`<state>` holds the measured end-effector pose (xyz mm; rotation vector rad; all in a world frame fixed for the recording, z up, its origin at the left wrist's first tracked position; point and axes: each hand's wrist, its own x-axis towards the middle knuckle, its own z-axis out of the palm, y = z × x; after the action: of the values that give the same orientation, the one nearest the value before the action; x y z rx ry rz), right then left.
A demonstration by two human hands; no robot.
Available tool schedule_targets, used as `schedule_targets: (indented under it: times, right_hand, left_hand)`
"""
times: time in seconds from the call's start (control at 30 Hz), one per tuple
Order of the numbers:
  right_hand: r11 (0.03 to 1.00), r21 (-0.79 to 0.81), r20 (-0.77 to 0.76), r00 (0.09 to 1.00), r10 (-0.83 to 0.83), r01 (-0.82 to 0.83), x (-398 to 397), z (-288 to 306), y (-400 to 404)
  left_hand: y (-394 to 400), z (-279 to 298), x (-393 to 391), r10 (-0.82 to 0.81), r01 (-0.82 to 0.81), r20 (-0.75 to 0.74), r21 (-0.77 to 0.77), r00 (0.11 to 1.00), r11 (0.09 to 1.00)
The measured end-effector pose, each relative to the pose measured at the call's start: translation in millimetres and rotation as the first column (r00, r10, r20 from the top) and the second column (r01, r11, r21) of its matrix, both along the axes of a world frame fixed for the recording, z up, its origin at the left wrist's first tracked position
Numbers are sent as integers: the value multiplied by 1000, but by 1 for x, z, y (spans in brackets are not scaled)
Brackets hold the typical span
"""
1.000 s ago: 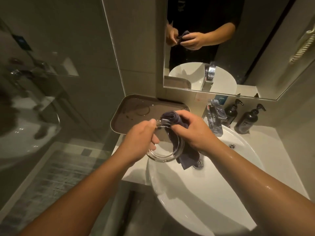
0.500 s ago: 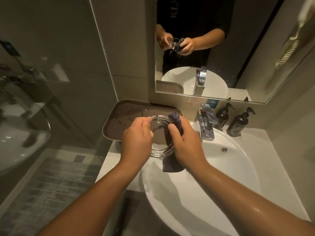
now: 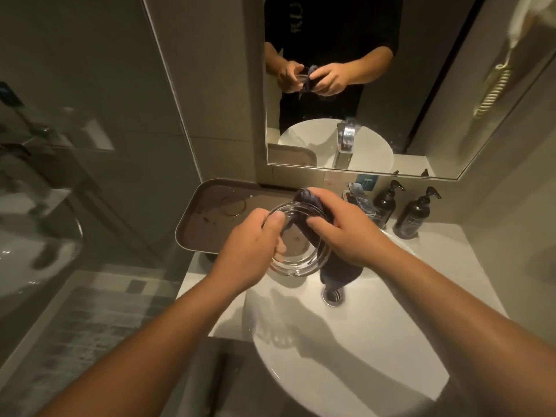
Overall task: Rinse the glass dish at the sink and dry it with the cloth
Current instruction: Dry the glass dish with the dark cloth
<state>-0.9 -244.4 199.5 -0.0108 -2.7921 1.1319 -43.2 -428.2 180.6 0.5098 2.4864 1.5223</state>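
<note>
Walls: plain grey-beige wall panels (image 3: 216, 85), with a thin pale seam running down at a slant.
Mirror: a large frameless wall mirror (image 3: 436, 85) above the table.
Table: a white smooth table (image 3: 445, 254) along the wall.
Tray: a brown rounded rectangular tray (image 3: 210, 218) with wet ring marks, at the left end.
Bottles: two dark pump bottles (image 3: 413, 216) side by side near the wall.
Floor: small grey mosaic floor tiles (image 3: 90, 320) at lower left.
Light: warm and dim, with soft shadows.
</note>
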Motion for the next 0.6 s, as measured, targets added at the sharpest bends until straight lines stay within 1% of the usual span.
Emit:
schedule_targets:
  times: [0.07, 0.13, 0.2, 0.23, 0.27, 0.33, 0.4, 0.43, 0.47, 0.5, 0.53, 0.6]
  right_hand:
    - [998, 47, 44, 998, 51, -53, -6, 11, 1]
    - [999, 29, 19, 1000, 21, -21, -9, 16, -4]
    - [994, -70, -40, 995, -91, 88, -9, 9, -13]
    - [974, -160, -70, 982, -176, 163, -7, 2, -20]
    - [932, -272, -88, 958, -274, 241, -5, -7, -29]
    - [781, -505, -70, 885, -461, 367, 2, -23, -50]
    - [604, -675, 16, 827, -562, 423, 8, -34, -69]
    - [554, -710, 49, 816, -576, 434, 9, -37, -73]
    - [551, -711, 54, 816, -576, 437, 9, -37, -72]
    - [591, -681, 41, 828, -559, 433, 7, -37, -66]
    - [652, -633, 20, 851, -524, 417, 6, -34, -57]
    - [792, -495, -11, 909, -417, 357, 2, -23, -34]
  left_hand:
    - [3, 3, -4, 10, -10, -51, -1, 999, 1000]
    - [7, 2, -5, 102, -98, -99, 44, 990, 994]
    - [11, 0, -4, 198, -188, -108, 94, 974, 978]
    - [13, 0, -3, 241, -229, -99, 118, 966, 966]
    - [17, -1, -3, 282, -270, -82, 138, 956, 953]
    - [26, -2, -1, 363, -351, -33, 185, 931, 918]
    - [36, -3, 4, 427, -424, 36, 229, 903, 876]
    - [40, -4, 8, 439, -443, 76, 248, 895, 862]
    - [42, -5, 11, 428, -442, 113, 266, 897, 857]
    - [41, -7, 13, 397, -420, 136, 277, 908, 864]
    - [37, -8, 13, 354, -379, 135, 275, 925, 884]
    - [27, -5, 7, 253, -263, 71, 240, 965, 935]
